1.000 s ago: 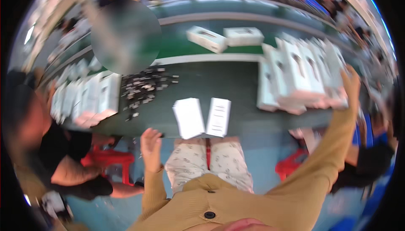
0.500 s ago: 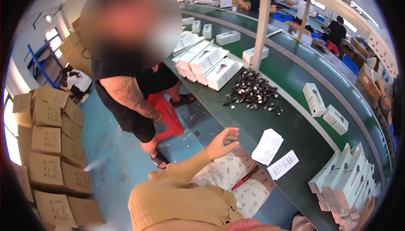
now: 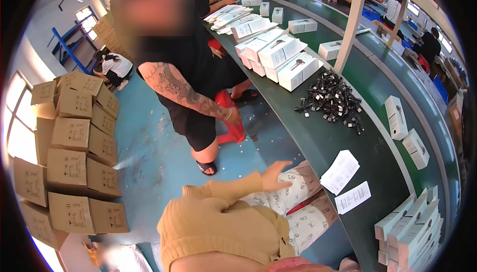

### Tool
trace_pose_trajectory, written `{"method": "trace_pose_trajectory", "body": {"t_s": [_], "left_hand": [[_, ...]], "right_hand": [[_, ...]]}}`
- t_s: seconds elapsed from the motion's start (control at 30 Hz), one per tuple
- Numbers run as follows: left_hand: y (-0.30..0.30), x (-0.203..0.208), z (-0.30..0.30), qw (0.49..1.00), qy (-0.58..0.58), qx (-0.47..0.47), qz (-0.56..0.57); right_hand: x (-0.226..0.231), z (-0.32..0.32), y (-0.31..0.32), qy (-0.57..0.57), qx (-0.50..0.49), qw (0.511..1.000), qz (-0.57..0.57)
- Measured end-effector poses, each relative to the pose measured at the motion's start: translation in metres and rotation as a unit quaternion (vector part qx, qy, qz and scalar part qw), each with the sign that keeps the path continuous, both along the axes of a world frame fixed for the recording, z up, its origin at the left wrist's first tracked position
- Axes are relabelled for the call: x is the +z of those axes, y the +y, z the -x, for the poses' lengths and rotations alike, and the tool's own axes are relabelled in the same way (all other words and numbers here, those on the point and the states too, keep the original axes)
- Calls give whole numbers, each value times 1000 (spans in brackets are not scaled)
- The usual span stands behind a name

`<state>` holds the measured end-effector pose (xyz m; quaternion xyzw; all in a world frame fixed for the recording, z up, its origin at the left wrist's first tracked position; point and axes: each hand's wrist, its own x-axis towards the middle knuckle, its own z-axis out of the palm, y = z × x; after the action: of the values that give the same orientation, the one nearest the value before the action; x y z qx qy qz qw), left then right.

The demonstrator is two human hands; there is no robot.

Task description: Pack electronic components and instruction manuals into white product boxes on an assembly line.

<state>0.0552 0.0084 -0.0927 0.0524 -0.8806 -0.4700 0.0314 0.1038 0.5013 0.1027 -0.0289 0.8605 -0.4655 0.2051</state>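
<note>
My left hand (image 3: 276, 175) hovers over my patterned trouser leg, its fingers apart and holding nothing. Nearest to it on the green bench lie a stack of white printed leaflets (image 3: 341, 171) and a single white leaflet (image 3: 353, 197) beside the stack. Farther along the bench is a tangled heap of short black cables (image 3: 332, 97) with pale connector ends. At the lower right, white boxes (image 3: 408, 229) are piled up. My right hand does not show.
A person in black (image 3: 174, 73) stands at the left by a red stool (image 3: 233, 128). More white boxes (image 3: 297, 73) are stacked beyond the cables. A pale post (image 3: 352, 23) rises at the belt's edge (image 3: 370, 68). Brown cartons (image 3: 69, 167) stand along the left.
The view has swung left, so the bench sits farther right. My left hand has lowered toward my lap. My right hand, earlier at the box pile, has left view.
</note>
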Motion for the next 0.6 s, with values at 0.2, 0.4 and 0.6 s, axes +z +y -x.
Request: {"method": "trace_pose_trajectory", "body": {"t_s": [0.2, 0.4, 0.6], "left_hand": [[32, -13, -47, 966, -114, -117, 202], [38, -24, -42, 965, -83, -105, 225], [32, -28, -42, 972, -88, -118, 185]], "right_hand": [[-340, -124, 94, -188, -221, 941, 173], [-366, -136, -107, -52, -393, 918, 28], [-339, -202, -70, -87, -486, 869, -12]]}}
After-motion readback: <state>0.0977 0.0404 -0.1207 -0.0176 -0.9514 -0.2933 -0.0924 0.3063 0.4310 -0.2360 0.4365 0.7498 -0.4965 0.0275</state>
